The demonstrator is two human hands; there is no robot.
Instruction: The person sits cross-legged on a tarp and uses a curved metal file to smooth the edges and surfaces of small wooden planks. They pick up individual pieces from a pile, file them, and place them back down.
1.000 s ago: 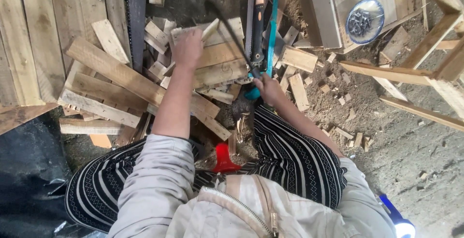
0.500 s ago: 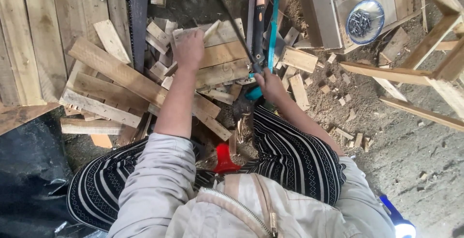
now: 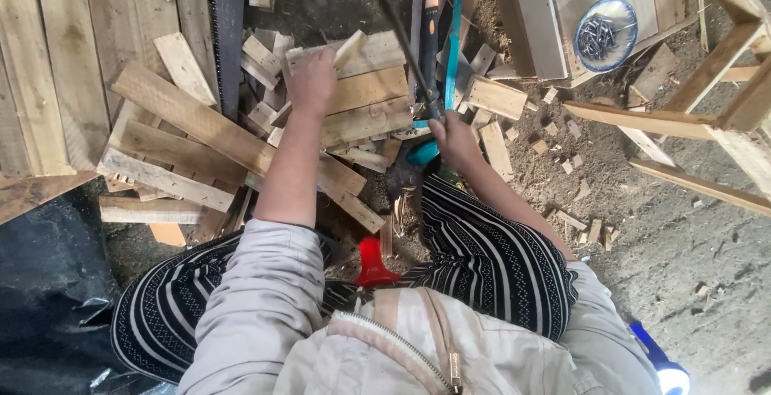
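Two bare hands work a heap of pallet offcuts: the left hand [image 3: 312, 82] presses flat, fingers spread and clasping nothing, on a short plank [image 3: 365, 90] atop the pile, while the right hand [image 3: 454, 140] is closed round the teal-handled bow saw [image 3: 446, 42] just beside it. Many cut blocks [image 3: 265, 54] already lie scattered; longer boards [image 3: 193, 118] remain uncut, and no finished kerf shows.

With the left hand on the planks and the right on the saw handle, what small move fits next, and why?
Probably a saw stroke: the right hand grips the saw beside the stacked planks, and the left hand presses them down, so they look steadied for a cut.
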